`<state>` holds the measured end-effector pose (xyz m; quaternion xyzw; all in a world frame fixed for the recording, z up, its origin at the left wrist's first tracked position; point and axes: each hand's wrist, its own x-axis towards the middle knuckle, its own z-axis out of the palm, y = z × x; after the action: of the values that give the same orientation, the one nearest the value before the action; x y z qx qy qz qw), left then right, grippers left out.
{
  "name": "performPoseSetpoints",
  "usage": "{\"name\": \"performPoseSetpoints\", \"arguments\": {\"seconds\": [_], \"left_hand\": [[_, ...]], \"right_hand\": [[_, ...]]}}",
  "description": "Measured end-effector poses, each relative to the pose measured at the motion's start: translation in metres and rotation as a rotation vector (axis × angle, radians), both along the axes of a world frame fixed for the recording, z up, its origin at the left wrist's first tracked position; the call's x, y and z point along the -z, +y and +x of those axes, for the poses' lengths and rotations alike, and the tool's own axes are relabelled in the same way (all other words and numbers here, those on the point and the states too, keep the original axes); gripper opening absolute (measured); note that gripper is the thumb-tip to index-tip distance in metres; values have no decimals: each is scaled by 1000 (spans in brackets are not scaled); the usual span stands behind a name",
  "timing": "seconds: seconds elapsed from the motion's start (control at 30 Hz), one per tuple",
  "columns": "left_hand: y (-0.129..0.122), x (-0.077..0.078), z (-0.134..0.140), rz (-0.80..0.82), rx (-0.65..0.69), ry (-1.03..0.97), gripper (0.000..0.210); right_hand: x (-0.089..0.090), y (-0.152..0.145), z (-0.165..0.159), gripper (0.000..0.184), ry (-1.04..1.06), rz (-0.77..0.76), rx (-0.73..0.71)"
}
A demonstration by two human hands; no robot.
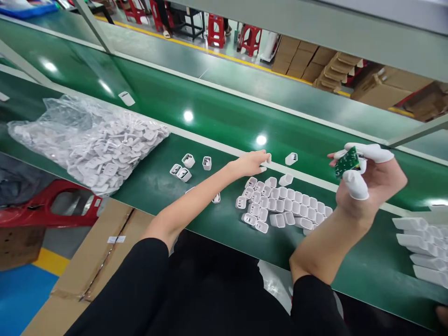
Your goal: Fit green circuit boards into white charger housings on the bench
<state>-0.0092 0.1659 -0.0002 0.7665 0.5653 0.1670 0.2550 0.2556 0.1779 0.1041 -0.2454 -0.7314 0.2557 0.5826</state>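
My right hand (371, 175), with white finger cots on its fingertips, is raised at the right and pinches a green circuit board (347, 162) between thumb and fingers. My left hand (250, 164) stretches over the far edge of the bench, thumb and fingers apart, with nothing visible in it. Just in front of it stand rows of white plastic charger housings (287, 205), open at the top. One white housing (291, 158) lies on the green conveyor belt (217, 119), a little to the right of my left fingertips.
A clear plastic bag (115, 154) full of small white parts lies at the left. Several housings with parts inside (184, 174) stand between bag and left arm. More white housings (425, 247) are stacked at far right. Metal rails (93, 25) rise beyond the belt. A cardboard box (101, 261) sits below.
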Motion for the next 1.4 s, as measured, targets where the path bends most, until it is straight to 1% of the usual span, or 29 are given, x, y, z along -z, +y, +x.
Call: {"name": "performPoseSetpoints", "arguments": {"seconds": [0.07, 0.13, 0.2, 0.23, 0.33, 0.4, 0.43, 0.5, 0.6, 0.67, 0.73, 0.8, 0.83, 0.87, 0.9, 0.93, 0.97, 1.03, 1.13, 1.2, 1.27, 1.4], "left_hand": [[25, 4, 19, -39, 24, 2, 39], [45, 10, 39, -76, 92, -24, 48], [57, 18, 58, -90, 175, -58, 58], [61, 22, 65, -88, 202, -66, 59], [66, 32, 81, -51, 225, -57, 54], [67, 36, 87, -27, 226, -72, 51], [68, 37, 89, -14, 226, -87, 50], [69, 39, 93, 9, 220, -123, 45], [66, 33, 95, 46, 201, -188, 31], [55, 22, 91, 101, 163, -242, 29], [32, 6, 82, 203, 102, -405, 36], [-3, -12, 68, 329, 46, -686, 49], [-23, -21, 60, 378, 40, -803, 56], [-43, -30, 52, 422, 28, -878, 65], [-62, -38, 44, 447, 15, -900, 74], [-79, -45, 36, 489, 5, -905, 76], [-93, -52, 29, 538, 0, -893, 75], [-113, -61, 16, 648, -6, -842, 69], [-127, -68, 3, 792, -14, -771, 70], [-131, -69, -3, 845, -14, -741, 75], [-134, -68, -7, 866, -13, -710, 78], [-141, -67, -12, 885, -2, -668, 83]], "right_hand": [[-2, -2, 6, 31, -16, -10, 28], [-3, -2, 11, 34, 40, 7, 34], [-3, 1, 15, 40, 125, 45, 16], [-3, 4, 17, 43, 155, 82, -5], [-1, 12, 22, 51, 150, 215, -94], [-1, 14, 23, 58, 121, 237, -148], [-2, 13, 22, 60, 109, 216, -165], [-4, 8, 18, 59, 92, 149, -176], [-7, -4, 8, 53, 52, 99, -145], [-8, -13, 1, 54, 10, 109, -109], [-9, -21, -4, 58, -25, 107, -112], [-8, -27, -8, 59, -20, 71, -185], [-7, -30, -11, 59, 2, 45, -235], [-6, -33, -14, 59, 33, 22, -283], [-5, -35, -17, 58, 65, 12, -323], [-3, -37, -20, 57, 92, 13, -356], [-1, -39, -25, 56, 110, 23, -382], [3, -43, -34, 56, 121, 45, -420], [11, -51, -48, 60, 128, 68, -450], [16, -57, -57, 65, 128, 94, -473], [20, -62, -64, 70, 117, 128, -496], [22, -69, -72, 71, 85, 167, -500]]}}
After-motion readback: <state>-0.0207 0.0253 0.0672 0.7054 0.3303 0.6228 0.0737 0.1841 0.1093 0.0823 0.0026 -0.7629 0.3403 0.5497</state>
